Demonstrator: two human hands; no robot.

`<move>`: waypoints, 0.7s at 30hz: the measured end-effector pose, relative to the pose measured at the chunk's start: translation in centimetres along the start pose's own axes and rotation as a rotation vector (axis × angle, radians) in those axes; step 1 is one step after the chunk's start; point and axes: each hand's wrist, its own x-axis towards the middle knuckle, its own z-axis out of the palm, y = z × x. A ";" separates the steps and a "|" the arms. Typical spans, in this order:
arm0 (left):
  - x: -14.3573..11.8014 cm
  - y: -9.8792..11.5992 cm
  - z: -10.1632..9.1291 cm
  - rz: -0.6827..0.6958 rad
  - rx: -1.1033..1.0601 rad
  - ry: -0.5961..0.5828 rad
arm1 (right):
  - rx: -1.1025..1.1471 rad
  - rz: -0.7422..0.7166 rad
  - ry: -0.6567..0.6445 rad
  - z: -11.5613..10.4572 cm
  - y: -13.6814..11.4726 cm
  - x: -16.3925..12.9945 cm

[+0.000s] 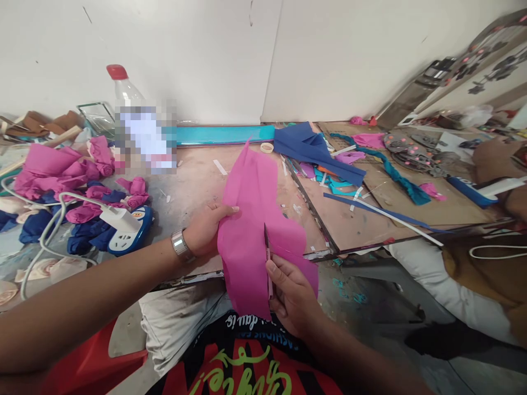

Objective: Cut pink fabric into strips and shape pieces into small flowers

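A large sheet of magenta crepe paper (247, 241) hangs in front of me over the table's front edge. My left hand (209, 227) grips its left side, thumb on top and fingers underneath. In my right hand (290, 288) is a pair of scissors (267, 241), its blade pointing away from me along a cut in the paper. A cut flap lies to the right of the blade. The fingers partly hide the scissors' handles. The paper's right edge is curved, and its far end rises to a point.
Magenta and navy paper flowers (53, 170) crowd the left, beside a blue power strip (140, 225) with a white plug. A red-capped bottle (127, 90) stands behind. Navy paper (304, 148), scraps and a white stick (399, 222) lie at right. Another person's leg shows at far right.
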 end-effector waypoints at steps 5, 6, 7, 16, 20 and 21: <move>-0.5 -0.3 0.2 0.028 -0.018 -0.043 | -0.004 -0.034 0.080 0.2 -0.2 0.0; -0.5 -0.4 0.2 0.030 -0.018 -0.048 | -0.002 -0.035 0.085 0.3 -0.3 0.0; -0.6 -0.4 0.2 0.032 -0.015 -0.051 | 0.000 -0.034 0.087 0.3 -0.4 0.0; -0.9 -0.1 0.7 0.039 -0.035 -0.048 | -0.002 -0.034 0.102 0.2 -0.6 0.1; -0.8 -0.2 0.5 0.035 -0.015 -0.036 | 0.000 -0.043 0.082 0.1 -0.6 0.2; -0.8 -0.2 0.4 0.036 -0.014 -0.034 | 0.004 -0.045 0.080 0.1 -0.6 0.2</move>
